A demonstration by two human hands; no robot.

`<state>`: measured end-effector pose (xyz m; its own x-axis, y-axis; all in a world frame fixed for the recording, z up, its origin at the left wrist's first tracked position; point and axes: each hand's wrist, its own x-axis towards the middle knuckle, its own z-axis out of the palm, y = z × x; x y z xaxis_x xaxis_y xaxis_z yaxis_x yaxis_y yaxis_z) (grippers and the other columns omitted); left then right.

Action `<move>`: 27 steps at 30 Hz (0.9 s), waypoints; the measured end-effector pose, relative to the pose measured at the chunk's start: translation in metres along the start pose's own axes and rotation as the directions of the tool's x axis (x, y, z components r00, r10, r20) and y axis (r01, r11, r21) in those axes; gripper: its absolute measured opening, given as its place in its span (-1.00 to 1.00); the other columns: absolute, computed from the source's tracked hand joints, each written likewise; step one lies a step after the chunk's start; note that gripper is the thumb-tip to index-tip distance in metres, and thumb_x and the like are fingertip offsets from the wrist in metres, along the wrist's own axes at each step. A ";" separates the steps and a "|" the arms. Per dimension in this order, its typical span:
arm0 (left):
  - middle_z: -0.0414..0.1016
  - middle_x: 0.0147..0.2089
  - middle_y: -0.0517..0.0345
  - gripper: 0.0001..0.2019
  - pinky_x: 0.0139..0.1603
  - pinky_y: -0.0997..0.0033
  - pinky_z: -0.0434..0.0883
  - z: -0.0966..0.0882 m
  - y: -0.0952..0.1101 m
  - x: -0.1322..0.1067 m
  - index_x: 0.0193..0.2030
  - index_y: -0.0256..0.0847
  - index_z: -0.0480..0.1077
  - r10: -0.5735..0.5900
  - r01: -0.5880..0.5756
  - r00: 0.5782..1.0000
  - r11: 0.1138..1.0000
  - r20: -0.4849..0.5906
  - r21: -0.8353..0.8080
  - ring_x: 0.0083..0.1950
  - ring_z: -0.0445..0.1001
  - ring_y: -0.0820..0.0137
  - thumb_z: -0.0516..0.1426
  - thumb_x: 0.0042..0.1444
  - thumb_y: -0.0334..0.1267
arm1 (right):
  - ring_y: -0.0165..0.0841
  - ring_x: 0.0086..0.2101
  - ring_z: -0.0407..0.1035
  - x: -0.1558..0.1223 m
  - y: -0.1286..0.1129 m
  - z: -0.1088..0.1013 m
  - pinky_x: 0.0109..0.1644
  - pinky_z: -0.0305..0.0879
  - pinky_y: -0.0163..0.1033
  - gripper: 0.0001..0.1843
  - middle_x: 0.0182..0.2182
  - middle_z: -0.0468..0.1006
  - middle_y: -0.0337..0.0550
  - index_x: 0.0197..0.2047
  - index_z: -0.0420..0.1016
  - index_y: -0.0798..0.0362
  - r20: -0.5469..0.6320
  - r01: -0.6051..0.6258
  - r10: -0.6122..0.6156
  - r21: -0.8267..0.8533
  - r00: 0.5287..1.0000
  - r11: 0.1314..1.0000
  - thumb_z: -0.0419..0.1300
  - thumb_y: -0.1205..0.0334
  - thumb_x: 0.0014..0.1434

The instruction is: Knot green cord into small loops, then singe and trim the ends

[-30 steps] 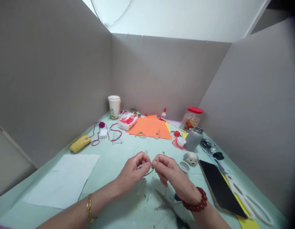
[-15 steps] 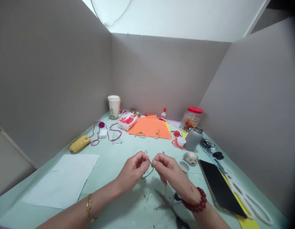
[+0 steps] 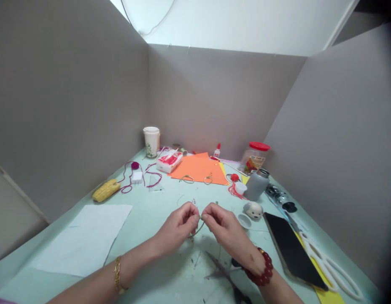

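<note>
My left hand (image 3: pixel 178 226) and my right hand (image 3: pixel 223 223) meet fingertip to fingertip just above the pale green table (image 3: pixel 151 261). Both pinch the ends of a thin greenish wire loop (image 3: pixel 200 228) that hangs in a small curve between them. A gold bracelet sits on my left wrist and a red bead bracelet (image 3: pixel 261 270) on my right. Scissors (image 3: pixel 223 274) lie on the table just under my right forearm.
Around lie a white paper sheet (image 3: pixel 84 236), a corn cob (image 3: pixel 106 190), purple cord (image 3: pixel 132 177), a paper cup (image 3: pixel 151 141), a tissue pack (image 3: pixel 169 161), orange paper (image 3: pixel 198 169), a red-lidded jar (image 3: pixel 254 157), a grey bottle (image 3: pixel 256 184), a dark tablet (image 3: pixel 290 249) and white scissors (image 3: pixel 331 266). Grey partition walls enclose the table.
My hands have drawn slightly closer together and the wire loop between them has shrunk a little. Nothing else on the table has moved.
</note>
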<state>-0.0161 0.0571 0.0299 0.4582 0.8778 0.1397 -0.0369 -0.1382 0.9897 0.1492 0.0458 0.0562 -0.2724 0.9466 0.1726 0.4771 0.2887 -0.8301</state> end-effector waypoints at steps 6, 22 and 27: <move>0.09 -0.50 0.34 -0.81 -0.46 0.53 0.25 0.000 -0.001 0.001 -0.31 -0.20 0.22 -0.019 0.020 1.000 0.999 0.018 -0.045 -0.50 0.13 0.53 0.01 0.20 -0.12 | -0.44 -0.52 0.10 -0.001 -0.001 0.000 -0.43 0.03 -0.33 -0.79 -0.59 0.24 -0.34 -0.47 0.24 0.02 -0.028 0.045 -0.048 -0.094 0.998 0.995 0.02 0.23 0.22; 0.01 -0.53 0.38 -0.92 -0.54 0.57 0.02 -0.001 -0.004 0.000 -0.37 -0.19 0.16 -0.054 0.055 0.998 0.995 -0.012 0.084 -0.52 -0.03 0.55 -0.03 0.15 -0.31 | -0.44 -0.48 0.12 -0.002 -0.001 0.003 -0.38 0.05 -0.33 -0.78 -0.53 0.27 -0.33 -0.44 0.16 0.03 0.031 0.120 -0.116 -0.166 0.993 0.979 -0.05 0.27 0.27; 0.01 -0.52 0.38 -0.94 -0.54 0.55 0.00 0.000 -0.001 -0.001 -0.36 -0.20 0.17 -0.065 0.065 0.998 0.997 -0.004 0.051 -0.52 -0.05 0.55 -0.01 0.13 -0.32 | -0.45 -0.49 0.09 -0.001 0.000 0.002 -0.39 0.03 -0.34 -0.78 -0.54 0.22 -0.35 -0.44 0.15 0.02 0.045 0.121 -0.117 -0.121 0.992 0.985 -0.06 0.28 0.28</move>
<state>-0.0167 0.0568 0.0292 0.4559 0.8868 0.0752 0.0384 -0.1040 0.9938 0.1478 0.0441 0.0552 -0.3636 0.8989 0.2443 0.5377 0.4167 -0.7329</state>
